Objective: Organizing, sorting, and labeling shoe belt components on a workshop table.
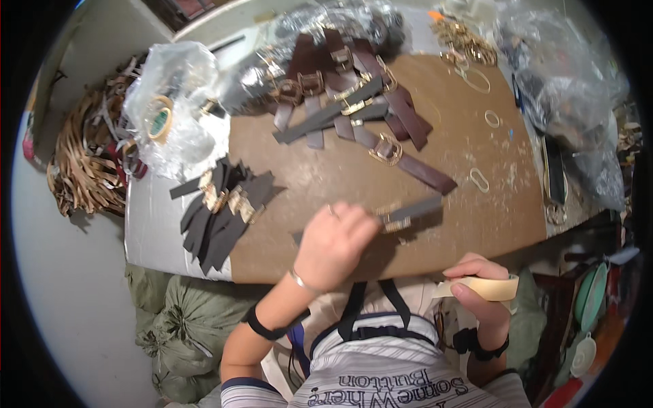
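My right hand (479, 302) holds a roll of cream masking tape (503, 288) just off the table's near edge, a short end of tape sticking out to the left. My left hand (337, 238) is over the near middle of the table with its fingers curled together; what they may pinch is hidden and slightly blurred. Under and beside it lies a black strap (427, 208) with a gold buckle (397, 224). At the left is a pile of black straps (214, 234) with gold fittings. Farther back lie brown belt pieces (425, 173) with buckles and more black straps (299, 127).
The brown table top (326, 177) bears loose rubber bands (479, 179) at the right. Plastic-wrapped bundles (252, 88) and clear bags (558, 75) line the back and right. Tan straps (88, 149) hang at the left wall. Green sacks (183, 326) stand below the table's left edge.
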The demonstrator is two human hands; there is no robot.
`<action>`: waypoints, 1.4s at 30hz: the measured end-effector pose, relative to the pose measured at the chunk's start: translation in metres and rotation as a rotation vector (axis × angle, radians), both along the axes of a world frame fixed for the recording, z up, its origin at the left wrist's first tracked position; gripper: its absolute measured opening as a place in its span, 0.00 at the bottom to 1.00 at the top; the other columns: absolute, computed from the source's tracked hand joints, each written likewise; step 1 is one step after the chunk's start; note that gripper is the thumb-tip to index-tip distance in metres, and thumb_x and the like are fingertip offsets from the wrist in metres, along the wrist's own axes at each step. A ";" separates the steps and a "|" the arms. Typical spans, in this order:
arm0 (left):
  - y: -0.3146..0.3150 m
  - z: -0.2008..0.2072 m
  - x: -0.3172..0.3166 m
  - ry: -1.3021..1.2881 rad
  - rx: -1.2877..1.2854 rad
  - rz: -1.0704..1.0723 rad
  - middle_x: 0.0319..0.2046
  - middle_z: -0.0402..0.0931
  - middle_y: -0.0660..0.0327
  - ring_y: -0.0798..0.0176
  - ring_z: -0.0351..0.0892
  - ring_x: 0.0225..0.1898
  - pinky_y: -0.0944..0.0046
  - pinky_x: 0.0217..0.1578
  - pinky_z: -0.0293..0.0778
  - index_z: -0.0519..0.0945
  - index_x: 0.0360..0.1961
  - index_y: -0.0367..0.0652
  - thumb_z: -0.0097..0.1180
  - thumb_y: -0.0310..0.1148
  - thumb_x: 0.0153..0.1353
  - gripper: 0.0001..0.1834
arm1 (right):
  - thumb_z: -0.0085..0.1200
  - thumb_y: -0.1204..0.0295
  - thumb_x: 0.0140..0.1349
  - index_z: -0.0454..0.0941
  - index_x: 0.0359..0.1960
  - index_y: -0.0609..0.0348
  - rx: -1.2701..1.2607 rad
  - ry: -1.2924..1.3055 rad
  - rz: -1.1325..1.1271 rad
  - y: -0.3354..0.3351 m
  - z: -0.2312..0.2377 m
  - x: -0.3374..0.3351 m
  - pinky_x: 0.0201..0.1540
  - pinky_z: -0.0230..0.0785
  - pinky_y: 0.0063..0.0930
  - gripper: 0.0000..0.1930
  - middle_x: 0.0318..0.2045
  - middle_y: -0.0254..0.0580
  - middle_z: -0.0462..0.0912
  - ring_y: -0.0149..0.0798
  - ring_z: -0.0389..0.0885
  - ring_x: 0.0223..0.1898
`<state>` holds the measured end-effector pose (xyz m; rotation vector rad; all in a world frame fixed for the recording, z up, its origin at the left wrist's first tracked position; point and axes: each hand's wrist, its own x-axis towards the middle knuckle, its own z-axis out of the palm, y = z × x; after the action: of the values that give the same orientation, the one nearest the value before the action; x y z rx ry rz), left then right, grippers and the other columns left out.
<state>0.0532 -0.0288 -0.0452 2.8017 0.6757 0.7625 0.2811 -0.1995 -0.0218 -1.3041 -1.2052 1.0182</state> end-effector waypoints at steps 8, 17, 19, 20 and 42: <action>-0.052 -0.039 -0.014 -0.011 0.087 -0.096 0.41 0.79 0.61 0.60 0.80 0.42 0.61 0.43 0.77 0.83 0.42 0.39 0.58 0.29 0.45 0.19 | 0.61 0.74 0.55 0.78 0.55 0.61 -0.087 -0.588 0.080 0.041 -0.015 -0.048 0.39 0.72 0.34 0.23 0.33 0.45 0.83 0.45 0.82 0.33; -0.055 -0.047 -0.026 0.040 0.118 -0.143 0.38 0.79 0.60 0.60 0.79 0.38 0.63 0.40 0.78 0.84 0.43 0.38 0.59 0.28 0.47 0.19 | 0.61 0.73 0.56 0.78 0.54 0.58 -0.235 -0.702 0.152 0.056 -0.019 -0.054 0.40 0.73 0.37 0.22 0.35 0.48 0.84 0.46 0.83 0.36; -0.055 -0.039 -0.026 0.063 0.076 -0.142 0.39 0.80 0.59 0.59 0.79 0.39 0.62 0.41 0.78 0.84 0.43 0.37 0.59 0.28 0.48 0.19 | 0.60 0.75 0.57 0.78 0.55 0.57 -0.227 -0.649 0.152 0.055 -0.015 -0.047 0.38 0.72 0.32 0.21 0.32 0.43 0.84 0.40 0.83 0.33; -0.056 -0.037 -0.026 0.089 0.033 -0.134 0.40 0.80 0.58 0.59 0.80 0.41 0.61 0.43 0.78 0.83 0.44 0.37 0.59 0.27 0.49 0.19 | 0.59 0.77 0.58 0.77 0.56 0.58 -0.348 -0.367 0.132 0.053 -0.011 -0.041 0.36 0.71 0.26 0.22 0.30 0.37 0.81 0.32 0.80 0.32; -0.083 -0.053 -0.014 0.180 0.011 0.097 0.59 0.76 0.67 0.64 0.74 0.49 0.61 0.52 0.69 0.79 0.46 0.49 0.57 0.34 0.55 0.16 | 0.61 0.77 0.52 0.80 0.50 0.60 -0.044 -0.701 -0.177 0.059 -0.030 -0.060 0.39 0.71 0.36 0.20 0.30 0.45 0.80 0.46 0.79 0.34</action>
<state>0.0391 -0.1116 -0.0985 2.8894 0.8450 0.5345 0.2209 -0.1403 -0.0519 -1.8461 -1.5418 0.4591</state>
